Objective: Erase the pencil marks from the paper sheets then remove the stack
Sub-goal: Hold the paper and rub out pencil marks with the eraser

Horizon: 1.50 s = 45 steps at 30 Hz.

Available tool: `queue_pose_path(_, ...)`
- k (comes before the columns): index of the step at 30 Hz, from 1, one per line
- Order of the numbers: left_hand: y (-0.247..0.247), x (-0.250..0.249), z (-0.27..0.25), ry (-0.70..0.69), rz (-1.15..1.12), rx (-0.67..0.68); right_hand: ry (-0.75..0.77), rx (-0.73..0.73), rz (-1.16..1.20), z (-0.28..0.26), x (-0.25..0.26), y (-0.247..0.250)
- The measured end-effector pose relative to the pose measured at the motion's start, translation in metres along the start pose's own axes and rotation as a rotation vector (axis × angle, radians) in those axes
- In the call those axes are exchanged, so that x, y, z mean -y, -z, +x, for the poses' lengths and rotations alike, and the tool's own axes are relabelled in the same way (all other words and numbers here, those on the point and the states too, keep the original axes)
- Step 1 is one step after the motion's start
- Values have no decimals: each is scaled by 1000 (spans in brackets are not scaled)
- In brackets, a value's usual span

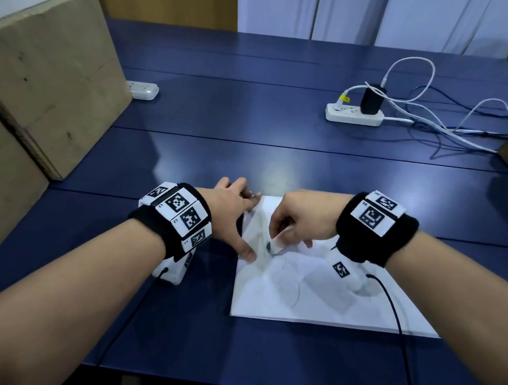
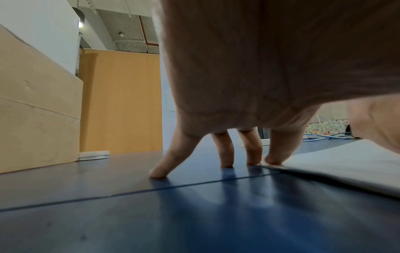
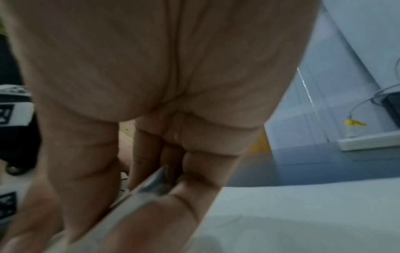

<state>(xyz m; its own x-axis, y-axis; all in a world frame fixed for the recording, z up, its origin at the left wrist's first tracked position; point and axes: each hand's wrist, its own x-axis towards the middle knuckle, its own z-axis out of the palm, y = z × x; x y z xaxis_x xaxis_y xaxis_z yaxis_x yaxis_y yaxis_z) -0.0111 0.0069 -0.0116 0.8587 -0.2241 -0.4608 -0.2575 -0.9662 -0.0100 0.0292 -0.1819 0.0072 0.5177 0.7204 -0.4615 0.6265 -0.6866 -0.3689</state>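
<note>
Paper stack (image 1: 345, 299) on the near table (image 1: 218, 161), power strip (image 1: 353, 115) behind, cardboard boxes (image 1: 41, 71) at left.

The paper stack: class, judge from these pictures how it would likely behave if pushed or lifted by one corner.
The paper stack looks thin and flat, so it would probably flop if lifted by a corner. The table is glossy, so the stack may well slide when rubbed; the left hand presses its left edge, likely for that reason. Top sheets could shift separately.
</note>
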Motion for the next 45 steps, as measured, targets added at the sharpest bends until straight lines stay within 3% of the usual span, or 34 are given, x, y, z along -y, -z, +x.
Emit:
queue_pose_path(2, 0, -1, -1, -3, -5, 0, -27, -49, -5, 3, -3, 2)
queue_pose_path(7, 1, 0, -4, -6, -17, 4, -243, -376, -5, 22, -20, 18)
queue_pose_path(9, 1, 0, -3, -4, -9, 8, -258, -408, -6, 22, -20, 17)
queue_pose_path(11, 2, 0, -3, -1, 0, 13, -180, -337, -3, 14, -14, 14)
queue_pose_path(15, 2, 0, 0, -7, 9, 13, -12, -15, 8, -3, -2, 4)
queue_pose_path(17, 2, -1, 0, -6, 11, 16, -23, -37, 4, 1, -5, 6)
queue_pose_path(21, 3, 0, 0, 8, 4, 32, -175, -306, -26, 19, -22, 20)
queue_pose_path(23, 3, -1, -1, 9, 2, 35, -189, -350, -9, 19, -27, 18)
queue_pose_path(25, 2, -1, -1, 8, 4, 31, -131, -303, 34, 13, -24, 13)
queue_pose_path(28, 2, 0, -1, 13, 3, 31, -29, -58, 86, -5, -10, 3)
queue_pose_path(30, 2, -1, -1, 11, 8, 36, -1, 24, 79, -10, -5, 1)
queue_pose_path(32, 2, -1, 0, 11, 8, 35, -24, -44, 44, -5, -8, 4)
queue_pose_path(36, 2, -1, 0, 19, 11, 40, -168, -315, -15, 14, -18, 18)
queue_pose_path(39, 1, 0, 0, 13, 8, 28, -217, -380, -6, 15, -20, 18)
queue_pose_path(45, 0, 1, 1, 15, 7, 27, -29, -21, 68, -8, -6, 4)
